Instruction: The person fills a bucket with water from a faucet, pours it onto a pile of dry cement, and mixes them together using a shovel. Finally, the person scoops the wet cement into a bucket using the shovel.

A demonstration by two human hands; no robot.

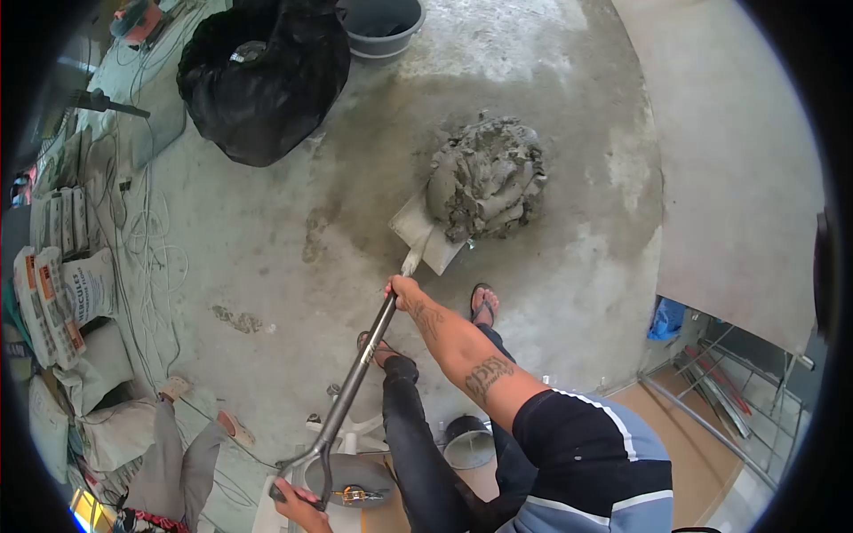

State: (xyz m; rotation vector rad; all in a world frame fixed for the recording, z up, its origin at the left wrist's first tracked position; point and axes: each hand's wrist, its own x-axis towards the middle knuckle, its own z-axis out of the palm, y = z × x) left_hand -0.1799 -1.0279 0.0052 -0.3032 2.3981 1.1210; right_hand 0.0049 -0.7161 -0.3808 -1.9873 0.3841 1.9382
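Note:
My right hand is wrapped round the lower shaft of a shovel, just above its blade. At the bottom of the view, my left hand grips the shovel's D-shaped handle. The pale, mortar-smeared shovel blade lies at the near edge of a heap of wet grey mortar. Part of the blade is hidden under the heap. My sandalled feet stand on the concrete floor on the near side of the heap.
A black plastic-covered bundle and a grey tub stand beyond. Cement bags and loose cables line the left, where another person's legs show. A bucket sits behind me; metal scaffold frames stand right.

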